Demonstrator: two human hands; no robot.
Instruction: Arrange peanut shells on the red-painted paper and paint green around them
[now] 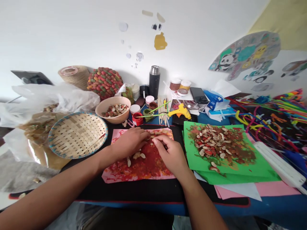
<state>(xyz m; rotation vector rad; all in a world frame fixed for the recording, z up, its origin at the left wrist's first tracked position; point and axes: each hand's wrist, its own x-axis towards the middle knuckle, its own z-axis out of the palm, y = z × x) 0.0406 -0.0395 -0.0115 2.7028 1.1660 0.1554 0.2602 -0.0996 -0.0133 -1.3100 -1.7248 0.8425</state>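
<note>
My left hand (130, 140) reaches over a sheet of pink paper (117, 177) smeared with red and orange paint. Its fingers are bent together, palm down, and partly hide what is under them. My right hand (171, 153) is at the right of the same sheet, thumb and forefinger drawn together close to the left fingertips. Whatever either hand pinches is too small to make out. A few pale peanut shells (142, 155) lie on the paint below my left hand, with another peanut shell (129, 162) nearer me.
Painted peanut shells (211, 140) lie heaped on green paper (192, 159) at right. A bowl (98, 110) of shells and a woven basket (76, 134) stand left. Behind are a red paint jar (137, 119), a yellow glue gun (181, 111) and a black flask (154, 83).
</note>
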